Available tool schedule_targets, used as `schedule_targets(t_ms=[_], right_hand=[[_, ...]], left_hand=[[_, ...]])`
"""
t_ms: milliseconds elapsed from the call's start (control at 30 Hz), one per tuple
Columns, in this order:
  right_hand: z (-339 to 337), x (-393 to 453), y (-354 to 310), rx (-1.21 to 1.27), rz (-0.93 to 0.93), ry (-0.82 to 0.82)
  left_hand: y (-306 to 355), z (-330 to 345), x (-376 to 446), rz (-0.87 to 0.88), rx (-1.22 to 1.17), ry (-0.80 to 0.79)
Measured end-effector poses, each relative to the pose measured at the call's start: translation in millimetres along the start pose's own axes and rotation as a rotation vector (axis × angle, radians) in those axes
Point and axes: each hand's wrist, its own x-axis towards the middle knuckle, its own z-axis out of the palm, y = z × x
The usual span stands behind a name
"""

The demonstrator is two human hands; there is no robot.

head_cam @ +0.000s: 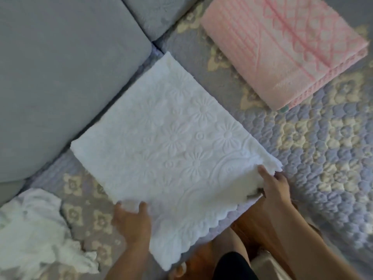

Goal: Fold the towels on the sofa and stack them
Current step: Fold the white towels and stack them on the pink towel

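A white embossed towel (pixel 171 138) lies folded flat on the quilted sofa cover (pixel 312 138), its scalloped edge hanging over the front. The left hand (pixel 132 221) holds its near-left edge, fingers curled over the cloth, and the right hand (pixel 272 186) pinches the near-right corner. A folded pink towel (pixel 286 47) sits well apart behind; a crumpled white towel (pixel 34 229) lies to the left, beside grey cushions (pixel 60 77).

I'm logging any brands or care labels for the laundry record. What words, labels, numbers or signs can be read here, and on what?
None can be read.
White towel: embossed flowers only, no lettering.
Pink towel: woven pattern only; a small teal tab at its near corner is too small and blurred to read.
Crumpled white cloth: no text shows.
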Motion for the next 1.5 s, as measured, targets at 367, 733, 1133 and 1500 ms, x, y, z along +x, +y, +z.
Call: schedule_targets(t_ms=[367, 733, 1133, 1500], right_hand=[[-4, -11, -10, 0.037, 0.221, -0.159], [-13, -27, 9, 0.206, 0.156, -0.255], [-65, -297, -16, 0.060, -0.306, -0.649], [-77, -542, 22, -0.476, -1.079, -0.976]], left_hand=[[-109, -26, -47, -0.415, -0.648, -0.691], [-130, -41, -67, -0.266, -0.653, -0.326], [-150, -213, -111, -0.305, -0.683, -0.147], [10, -375, -245, 1.027, -0.449, -0.091]])
